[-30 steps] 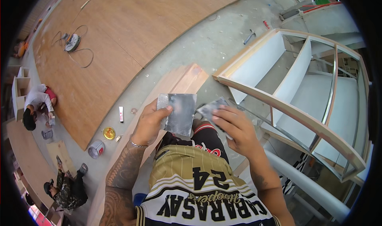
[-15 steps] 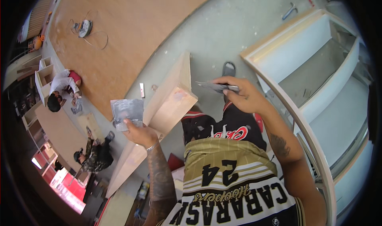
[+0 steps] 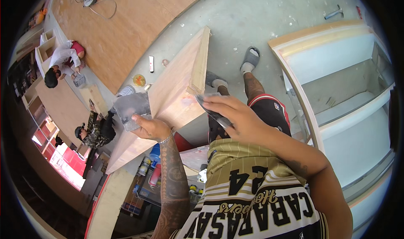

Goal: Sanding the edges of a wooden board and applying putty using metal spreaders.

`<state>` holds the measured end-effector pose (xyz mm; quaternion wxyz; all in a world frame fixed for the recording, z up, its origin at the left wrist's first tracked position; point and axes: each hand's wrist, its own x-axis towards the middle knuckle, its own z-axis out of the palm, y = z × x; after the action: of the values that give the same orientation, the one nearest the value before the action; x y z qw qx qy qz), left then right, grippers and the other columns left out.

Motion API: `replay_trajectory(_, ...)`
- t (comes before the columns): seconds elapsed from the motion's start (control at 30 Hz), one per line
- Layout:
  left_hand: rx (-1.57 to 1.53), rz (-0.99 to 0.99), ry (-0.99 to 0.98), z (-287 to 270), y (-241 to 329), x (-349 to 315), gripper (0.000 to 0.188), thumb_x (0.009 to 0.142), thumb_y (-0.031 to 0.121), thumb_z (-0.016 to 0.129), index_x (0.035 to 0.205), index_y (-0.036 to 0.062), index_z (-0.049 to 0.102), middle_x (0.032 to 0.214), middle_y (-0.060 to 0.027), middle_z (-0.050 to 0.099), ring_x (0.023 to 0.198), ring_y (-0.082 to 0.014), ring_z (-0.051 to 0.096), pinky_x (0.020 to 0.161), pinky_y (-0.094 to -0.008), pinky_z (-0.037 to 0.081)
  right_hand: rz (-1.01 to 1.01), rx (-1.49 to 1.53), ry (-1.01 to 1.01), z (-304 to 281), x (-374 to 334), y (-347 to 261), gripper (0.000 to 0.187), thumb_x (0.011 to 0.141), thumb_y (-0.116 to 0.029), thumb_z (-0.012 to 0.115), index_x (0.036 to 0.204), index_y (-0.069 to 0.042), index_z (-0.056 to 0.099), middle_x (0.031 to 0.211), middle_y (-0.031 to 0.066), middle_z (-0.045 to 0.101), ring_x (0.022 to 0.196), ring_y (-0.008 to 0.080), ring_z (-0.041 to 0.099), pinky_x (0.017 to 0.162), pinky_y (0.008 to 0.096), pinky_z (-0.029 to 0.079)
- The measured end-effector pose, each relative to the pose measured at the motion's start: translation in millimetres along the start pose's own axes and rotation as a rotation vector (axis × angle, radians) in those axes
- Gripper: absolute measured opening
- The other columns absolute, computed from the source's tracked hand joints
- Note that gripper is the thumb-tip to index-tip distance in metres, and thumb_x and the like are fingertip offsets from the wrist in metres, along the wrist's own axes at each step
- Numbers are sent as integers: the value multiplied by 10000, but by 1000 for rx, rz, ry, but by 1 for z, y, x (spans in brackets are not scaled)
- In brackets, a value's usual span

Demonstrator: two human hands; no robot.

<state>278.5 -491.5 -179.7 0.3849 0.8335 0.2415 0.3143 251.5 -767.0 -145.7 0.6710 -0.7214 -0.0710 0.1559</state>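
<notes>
My left hand (image 3: pixel 150 128) is closed on a square, flat grey putty board (image 3: pixel 132 106), with the thumb lying over its smeared face. The fingers of my right hand (image 3: pixel 237 112) are wrapped along a dark, thin-bladed putty knife (image 3: pixel 215 116). Its far end is at the near corner of a pale wooden panel piece (image 3: pixel 176 77), touching or very close to it; I cannot tell which. This long piece slants between my hands and has reddish patches and filler-like marks near that corner. Part of the knife is hidden under my fingers.
A white curved frame cabinet (image 3: pixel 336 49) stands at right, a hammer (image 3: pixel 333 13) on the floor beyond it. A large brown board (image 3: pixel 126 33) lies ahead. A tube (image 3: pixel 151 64) and a round container (image 3: pixel 139 80) sit nearby. Two people (image 3: pixel 67 62) work at left.
My right hand has turned and brought the putty knife in to the panel's corner. My left hand still holds the board. The whole view has shifted, showing more floor and both my feet.
</notes>
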Motion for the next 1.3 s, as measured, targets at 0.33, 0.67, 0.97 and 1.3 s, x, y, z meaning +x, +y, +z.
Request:
replay_trajectory(0.33,4,-22,6,4,10,-5,364,1053,222,535,1229,-97,543,1190,-181,625,1070,-243,586,955,-379,461,-42,40,-91,-9,25,25,624,776,142,502,1363,-44,607,1385,171,612,1282,340,582,1089,421,445)
replay_trajectory(0.67,-66,-135,-10,2,9,-8,384,1062,220,516,1274,-99,537,1212,-175,628,1109,-254,589,990,-371,446,225,-202,220,-167,0,20,510,869,131,447,1328,-9,621,1331,177,655,1280,269,596,1086,348,434)
replay_trajectory(0.97,23,-226,-20,4,28,-5,371,1053,182,491,1307,-81,558,1200,-189,667,1052,-263,660,913,-345,504,106,-534,41,-241,126,-20,468,903,132,484,1329,-6,618,1315,176,661,1270,253,594,1092,348,414)
replay_trajectory(1.3,-1491,-1348,153,129,87,86,334,964,198,559,1259,51,610,1092,-103,717,1009,-256,711,833,-437,604,-351,-566,-552,-138,334,-100,670,746,208,500,1370,-24,579,1362,205,619,1314,378,565,1112,424,435)
